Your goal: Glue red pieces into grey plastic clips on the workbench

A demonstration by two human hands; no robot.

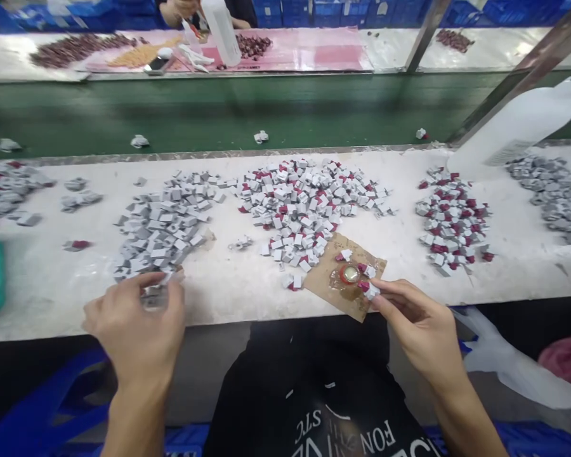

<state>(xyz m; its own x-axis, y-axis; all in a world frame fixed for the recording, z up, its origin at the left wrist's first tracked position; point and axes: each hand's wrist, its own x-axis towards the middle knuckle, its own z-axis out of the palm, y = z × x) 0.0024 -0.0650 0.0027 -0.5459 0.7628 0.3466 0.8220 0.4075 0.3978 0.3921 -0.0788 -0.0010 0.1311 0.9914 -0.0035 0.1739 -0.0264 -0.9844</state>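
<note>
My right hand (416, 320) pinches a small white-and-dark-red plastic part (370, 291) between thumb and fingertips. It is over the right side of a brown cardboard piece (323, 279). On the cardboard sits a small round red-rimmed cap (349, 273) holding clear-looking liquid, with a wet patch around it. Two similar white-and-red parts lie close to the cap. My left hand (136, 320) is at the near end of a pile of grey plastic parts (164, 222). Its thumb and index finger stand apart, with grey parts visible between them; the other fingers are partly hidden.
A mixed grey-and-red pile (299, 203) lies in the middle, and another red-and-white pile (452, 219) to the right. A large white squeeze bottle (514, 124) stands beyond it. Single parts rest on the green belt (195, 114). Across it, a co-worker's hand (181, 9) is near a bottle.
</note>
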